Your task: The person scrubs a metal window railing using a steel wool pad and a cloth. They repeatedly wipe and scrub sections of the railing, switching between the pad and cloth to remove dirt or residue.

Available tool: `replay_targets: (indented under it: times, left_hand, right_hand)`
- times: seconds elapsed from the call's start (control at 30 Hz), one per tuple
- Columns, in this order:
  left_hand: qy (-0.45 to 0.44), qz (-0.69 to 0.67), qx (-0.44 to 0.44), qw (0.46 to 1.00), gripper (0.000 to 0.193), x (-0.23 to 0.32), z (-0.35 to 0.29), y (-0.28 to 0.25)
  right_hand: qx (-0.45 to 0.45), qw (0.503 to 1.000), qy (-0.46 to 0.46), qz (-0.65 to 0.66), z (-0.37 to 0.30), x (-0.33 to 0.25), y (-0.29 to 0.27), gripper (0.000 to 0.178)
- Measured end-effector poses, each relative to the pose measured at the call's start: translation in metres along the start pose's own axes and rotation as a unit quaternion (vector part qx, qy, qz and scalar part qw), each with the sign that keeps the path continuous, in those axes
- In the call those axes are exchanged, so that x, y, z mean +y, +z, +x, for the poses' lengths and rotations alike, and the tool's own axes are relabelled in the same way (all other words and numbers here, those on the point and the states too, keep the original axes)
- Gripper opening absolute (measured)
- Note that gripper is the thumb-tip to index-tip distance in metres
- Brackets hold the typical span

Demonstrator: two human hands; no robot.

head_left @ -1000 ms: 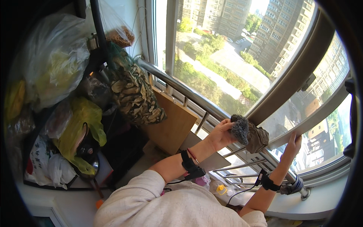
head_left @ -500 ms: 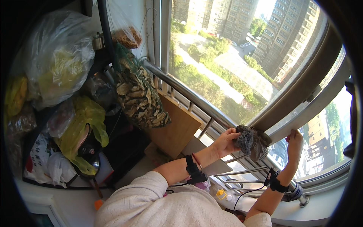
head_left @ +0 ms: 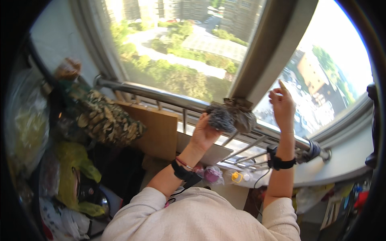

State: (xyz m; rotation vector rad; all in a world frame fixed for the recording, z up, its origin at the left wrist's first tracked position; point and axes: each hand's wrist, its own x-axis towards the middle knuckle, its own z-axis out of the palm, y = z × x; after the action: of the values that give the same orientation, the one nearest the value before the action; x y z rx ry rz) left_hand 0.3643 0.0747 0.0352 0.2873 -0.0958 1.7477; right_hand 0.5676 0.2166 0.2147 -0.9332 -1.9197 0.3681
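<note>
My left hand [head_left: 206, 134] is closed around a dark grey shaggy cloth [head_left: 221, 118], bunched up above the metal window rail. Right beside it, a crumpled grey-brown cloth or bag [head_left: 241, 114] sits at the rail by the window frame; I cannot tell how it is fixed. My right hand [head_left: 283, 106] is raised in front of the right-hand window pane. Its index finger points up, the other fingers are loosely bent, and nothing shows in it. Both wrists wear black straps.
A metal rail [head_left: 161, 91] with bars crosses below the windows. A wooden board [head_left: 155, 124] leans behind it. At left hang a net bag of dried pieces [head_left: 106, 116] and plastic bags [head_left: 72, 176]. A yellow-capped bottle [head_left: 236, 176] stands below the bars.
My view has swung to the right. My left hand still holds the grey cloth beside the brown one. My right hand has moved higher against the pane, and its index finger is now stretched up.
</note>
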Motion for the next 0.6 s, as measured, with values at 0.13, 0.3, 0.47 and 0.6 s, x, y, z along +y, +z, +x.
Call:
replay_targets:
  times: [0.13,0.3,0.47,0.6]
  left_hand:
    - [-0.043,-0.052,0.017,0.998,0.042,0.005,-0.005,-0.002]
    - [-0.055,-0.052,0.000,0.997,0.049,0.015,-0.010,-0.006]
    - [-0.010,-0.011,0.017,1.000,0.049,0.037,-0.022,-0.014]
    - [0.047,-0.012,0.037,0.998,0.046,0.079,-0.036,0.001]
  right_hand:
    - [-0.084,0.993,-0.072,-0.040,-0.062,-0.006,0.019,0.075]
    - [-0.135,0.953,-0.102,-0.253,-0.097,-0.024,0.072,0.075]
    - [-0.048,0.974,-0.148,-0.167,-0.090,-0.048,0.114,0.030]
    - [-0.031,0.976,-0.211,-0.045,-0.085,-0.088,0.149,0.028]
